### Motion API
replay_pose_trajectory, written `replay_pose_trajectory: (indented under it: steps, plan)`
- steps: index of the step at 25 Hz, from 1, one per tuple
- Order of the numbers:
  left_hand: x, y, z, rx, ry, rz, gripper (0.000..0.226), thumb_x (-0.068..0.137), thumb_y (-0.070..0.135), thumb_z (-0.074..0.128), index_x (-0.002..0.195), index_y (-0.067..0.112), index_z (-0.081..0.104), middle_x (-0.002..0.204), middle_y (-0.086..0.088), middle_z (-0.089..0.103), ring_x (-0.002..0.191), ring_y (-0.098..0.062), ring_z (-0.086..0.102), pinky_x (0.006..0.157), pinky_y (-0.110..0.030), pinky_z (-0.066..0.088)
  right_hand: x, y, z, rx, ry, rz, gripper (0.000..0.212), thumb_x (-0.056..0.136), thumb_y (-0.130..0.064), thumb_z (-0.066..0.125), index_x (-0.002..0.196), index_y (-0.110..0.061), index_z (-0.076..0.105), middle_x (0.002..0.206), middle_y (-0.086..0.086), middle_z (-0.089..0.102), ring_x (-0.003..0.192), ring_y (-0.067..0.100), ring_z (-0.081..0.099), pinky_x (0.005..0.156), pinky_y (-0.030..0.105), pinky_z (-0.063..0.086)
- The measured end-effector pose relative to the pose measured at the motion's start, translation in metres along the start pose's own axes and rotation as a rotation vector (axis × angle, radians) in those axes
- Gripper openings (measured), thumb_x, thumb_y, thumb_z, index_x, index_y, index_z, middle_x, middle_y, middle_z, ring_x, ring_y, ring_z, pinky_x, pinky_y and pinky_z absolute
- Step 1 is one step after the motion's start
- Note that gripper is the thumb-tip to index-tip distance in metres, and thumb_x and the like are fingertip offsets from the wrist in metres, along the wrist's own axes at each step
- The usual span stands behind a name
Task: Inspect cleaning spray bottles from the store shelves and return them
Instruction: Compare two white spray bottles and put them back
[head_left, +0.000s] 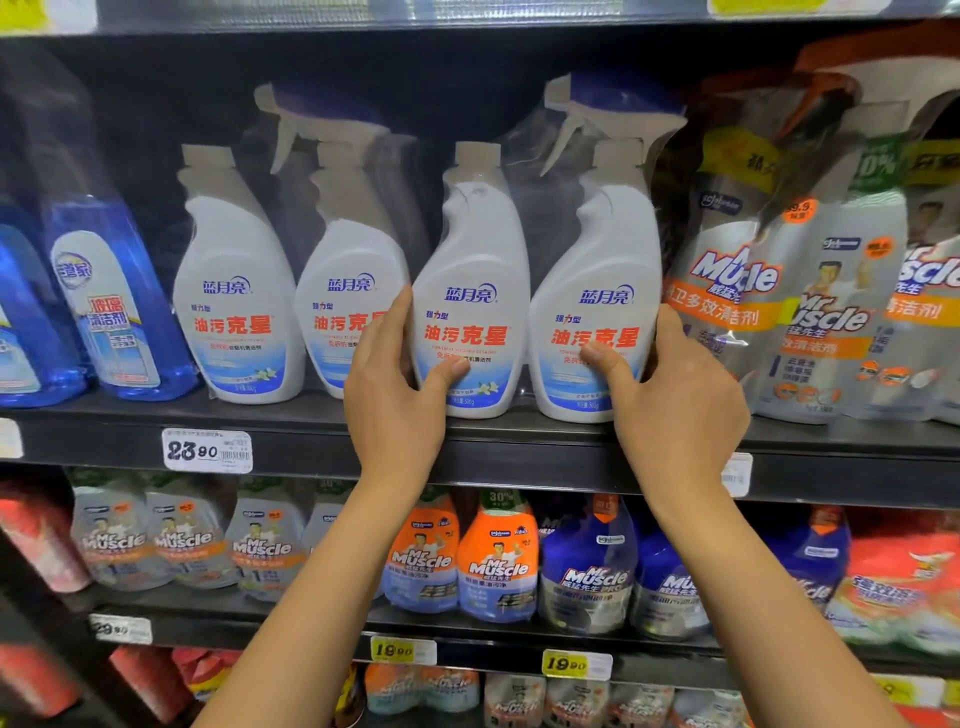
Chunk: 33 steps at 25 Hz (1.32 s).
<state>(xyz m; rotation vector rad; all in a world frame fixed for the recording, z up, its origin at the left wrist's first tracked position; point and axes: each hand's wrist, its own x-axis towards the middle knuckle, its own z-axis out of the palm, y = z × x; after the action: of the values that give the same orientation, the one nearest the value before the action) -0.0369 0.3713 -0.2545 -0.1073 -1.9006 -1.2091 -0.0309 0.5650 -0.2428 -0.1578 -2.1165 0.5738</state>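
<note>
1. Squarely mid-frame, the third bottle (470, 291) of a white row stands upright on the shelf (519, 462), near its front edge. It has a flat cap and a red-and-blue label.
2. The fourth bottle (597, 260) stands at its 3 o'clock, just beside it and also upright on the shelf.
3. The left hand (395, 395) comes up from 7 o'clock and grips the third bottle low down. Its thumb lies across the front label and its fingers curl round the bottle's 9 o'clock side.
4. The right hand (675, 410) comes up from 5 o'clock and grips the fourth bottle. Its thumb presses the front label and its fingers wrap the bottle's 3 o'clock side.
5. The first bottle (236, 291) and second bottle (350, 280), both the same kind, stand at 9 o'clock of the left hand; its fingers overlap the second one's label.
6. Blue bottles (111, 301) fill the shelf further toward 9 o'clock.
7. Silver pouches (727, 291) stand at 3 o'clock of the fourth bottle, touching it.
8. A white price tag (208, 451) sits on the shelf edge at 8 o'clock.
9. Orange bottles (496, 561) stand on the next shelf down, at 6 o'clock, between the forearms.
</note>
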Motion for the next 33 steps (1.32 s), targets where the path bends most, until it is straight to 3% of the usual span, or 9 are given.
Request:
replay_pose_trajectory:
  steps: [2, 5, 9, 11, 15, 19, 25, 29, 33]
  plan:
    - [0.001, -0.003, 0.005, 0.02, 0.024, 0.017, 0.067, 0.078, 0.019, 0.078, 0.138, 0.015, 0.048, 0.133, -0.003, 0.054, 0.121, -0.017, 0.052, 0.093, -0.043, 0.053, 0.002, -0.001, 0.002, -0.007, -0.002, 0.008, 0.063, 0.084, -0.059, 0.058, 0.125, -0.011, 0.055, 0.108, 0.009, 0.066, 0.1, 0.027, 0.06, 0.068, 0.031, 0.038]
    - [0.001, -0.006, 0.016, -0.05, 0.055, -0.008, 0.064, 0.079, 0.014, 0.077, 0.136, 0.012, 0.05, 0.131, -0.006, 0.049, 0.12, -0.015, 0.051, 0.093, -0.037, 0.054, 0.001, -0.004, 0.006, 0.006, 0.02, 0.027, 0.061, 0.086, -0.052, 0.062, 0.124, -0.005, 0.056, 0.109, 0.012, 0.066, 0.1, 0.029, 0.061, 0.066, 0.027, 0.031]
    - [-0.005, -0.011, 0.026, -0.091, 0.103, -0.012, 0.06, 0.08, 0.013, 0.076, 0.135, 0.01, 0.051, 0.133, -0.008, 0.049, 0.123, -0.022, 0.051, 0.092, -0.043, 0.054, -0.009, -0.007, 0.011, 0.089, 0.052, -0.037, 0.052, 0.086, -0.03, 0.071, 0.122, 0.005, 0.058, 0.107, 0.021, 0.068, 0.095, 0.037, 0.066, 0.072, 0.038, 0.05]
    - [-0.004, -0.012, 0.027, -0.033, 0.093, -0.007, 0.06, 0.082, 0.017, 0.075, 0.136, 0.014, 0.05, 0.136, -0.007, 0.049, 0.125, -0.022, 0.049, 0.092, -0.044, 0.053, -0.012, -0.006, 0.014, 0.16, 0.084, -0.03, 0.051, 0.084, -0.021, 0.074, 0.123, 0.006, 0.058, 0.113, 0.022, 0.067, 0.101, 0.038, 0.064, 0.077, 0.04, 0.051]
    - [-0.008, -0.01, 0.022, 0.066, 0.062, 0.041, 0.056, 0.085, 0.019, 0.071, 0.136, 0.015, 0.05, 0.139, -0.002, 0.05, 0.128, -0.014, 0.045, 0.098, -0.03, 0.046, -0.022, -0.001, 0.017, 0.194, 0.034, -0.012, 0.052, 0.088, -0.016, 0.069, 0.134, 0.001, 0.051, 0.13, 0.018, 0.059, 0.114, 0.038, 0.056, 0.088, 0.043, 0.045]
    - [-0.017, -0.022, -0.014, -0.095, 0.13, 0.035, 0.038, 0.088, 0.01, 0.065, 0.124, 0.022, 0.059, 0.117, 0.012, 0.056, 0.107, 0.001, 0.056, 0.09, -0.015, 0.047, -0.039, -0.004, 0.015, 0.197, 0.051, -0.106, 0.048, 0.087, -0.005, 0.064, 0.132, 0.001, 0.05, 0.135, 0.02, 0.053, 0.119, 0.04, 0.05, 0.097, 0.05, 0.042]
    - [0.015, -0.078, -0.116, -0.071, 0.359, -0.043, 0.041, 0.084, 0.011, 0.059, 0.121, 0.029, 0.054, 0.115, 0.02, 0.054, 0.108, -0.006, 0.054, 0.094, -0.032, 0.048, -0.07, -0.079, 0.03, 0.517, -0.186, -0.26, 0.042, 0.089, -0.007, 0.055, 0.131, -0.004, 0.05, 0.13, 0.012, 0.055, 0.122, 0.025, 0.048, 0.105, 0.037, 0.037]
    - [0.042, -0.102, -0.138, -0.198, 0.146, -0.051, 0.048, 0.087, 0.001, 0.059, 0.132, 0.016, 0.049, 0.131, 0.009, 0.052, 0.122, -0.005, 0.049, 0.105, -0.032, 0.043, -0.059, -0.144, 0.051, 0.45, -0.137, -0.308, 0.059, 0.089, -0.015, 0.062, 0.142, -0.003, 0.038, 0.146, 0.015, 0.042, 0.135, 0.026, 0.036, 0.114, 0.037, 0.027]
    - [0.055, -0.118, -0.143, -0.174, -0.064, -0.078, 0.066, 0.09, 0.01, 0.062, 0.147, 0.023, 0.03, 0.149, 0.007, 0.038, 0.135, -0.004, 0.036, 0.114, -0.034, 0.032, -0.04, -0.185, 0.068, 0.237, -0.185, -0.22, 0.078, 0.091, -0.034, 0.063, 0.152, -0.01, 0.019, 0.157, 0.013, 0.025, 0.142, 0.029, 0.024, 0.116, 0.046, 0.019]
